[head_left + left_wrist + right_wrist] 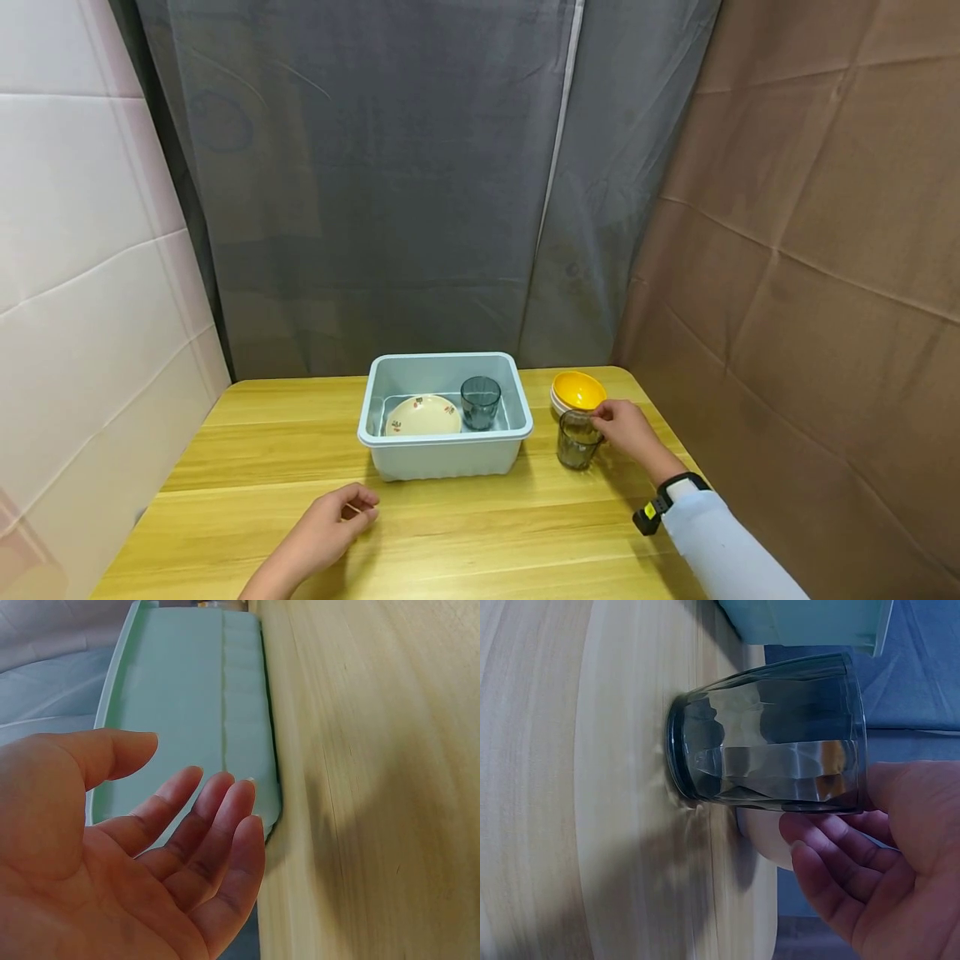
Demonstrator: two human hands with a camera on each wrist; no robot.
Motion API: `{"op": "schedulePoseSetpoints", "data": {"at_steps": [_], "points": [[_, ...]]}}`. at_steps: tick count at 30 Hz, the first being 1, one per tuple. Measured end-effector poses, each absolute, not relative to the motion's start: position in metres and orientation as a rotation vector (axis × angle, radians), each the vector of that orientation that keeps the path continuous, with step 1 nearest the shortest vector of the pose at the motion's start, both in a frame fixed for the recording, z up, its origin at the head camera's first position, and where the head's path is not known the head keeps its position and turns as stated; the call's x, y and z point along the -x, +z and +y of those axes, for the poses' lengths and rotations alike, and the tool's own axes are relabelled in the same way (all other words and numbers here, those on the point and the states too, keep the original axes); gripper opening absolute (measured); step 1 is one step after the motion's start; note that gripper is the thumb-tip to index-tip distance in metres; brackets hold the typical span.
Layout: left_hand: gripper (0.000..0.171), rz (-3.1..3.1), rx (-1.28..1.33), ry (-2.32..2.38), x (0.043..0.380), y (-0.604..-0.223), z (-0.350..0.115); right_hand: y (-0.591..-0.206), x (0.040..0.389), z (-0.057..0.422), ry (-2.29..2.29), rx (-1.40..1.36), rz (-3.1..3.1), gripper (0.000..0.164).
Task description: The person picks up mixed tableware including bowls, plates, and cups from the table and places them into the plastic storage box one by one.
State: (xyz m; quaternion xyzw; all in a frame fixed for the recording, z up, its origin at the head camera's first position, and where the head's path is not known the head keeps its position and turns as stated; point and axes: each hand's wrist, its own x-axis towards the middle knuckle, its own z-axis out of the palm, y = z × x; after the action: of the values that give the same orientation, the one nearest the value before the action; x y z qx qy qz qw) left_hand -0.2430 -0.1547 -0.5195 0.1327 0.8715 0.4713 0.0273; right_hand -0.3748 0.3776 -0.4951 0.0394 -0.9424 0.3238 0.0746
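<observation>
My right hand (624,427) is at the rim of a dark see-through drinking glass (577,442), pinching it between thumb and fingers. The glass is upright, its base at the tabletop; in the right wrist view the fingers (832,855) lie along its outside near the mouth. Just behind it, a yellow bowl (579,389) sits on white bowlware (557,402), partly hidden by the glass and hand. My left hand (324,529) hovers in front of the light blue tub (450,460), loosely curved and holding nothing; its palm and fingers show in the left wrist view.
Inside the tub lie a cream plate (423,417) with a small printed pattern and, to its right, another dark glass (480,404). The wooden table (247,467) ends at a grey curtain behind, with a white cloth on the left and a brown cloth on the right.
</observation>
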Motion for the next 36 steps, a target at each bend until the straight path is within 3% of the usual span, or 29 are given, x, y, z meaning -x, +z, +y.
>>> {"op": "schedulePoseSetpoints", "data": {"at_steps": [22,36], "points": [[0.015,2.702,-0.37,1.437,0.248,-0.515,-0.155,-0.492,0.332,0.365,1.005,-0.151,-2.774,0.004],[0.016,2.709,-0.413,1.444,0.25,-0.513,-0.153,-0.481,0.293,0.322,1.085,-0.193,-2.728,0.008]]}}
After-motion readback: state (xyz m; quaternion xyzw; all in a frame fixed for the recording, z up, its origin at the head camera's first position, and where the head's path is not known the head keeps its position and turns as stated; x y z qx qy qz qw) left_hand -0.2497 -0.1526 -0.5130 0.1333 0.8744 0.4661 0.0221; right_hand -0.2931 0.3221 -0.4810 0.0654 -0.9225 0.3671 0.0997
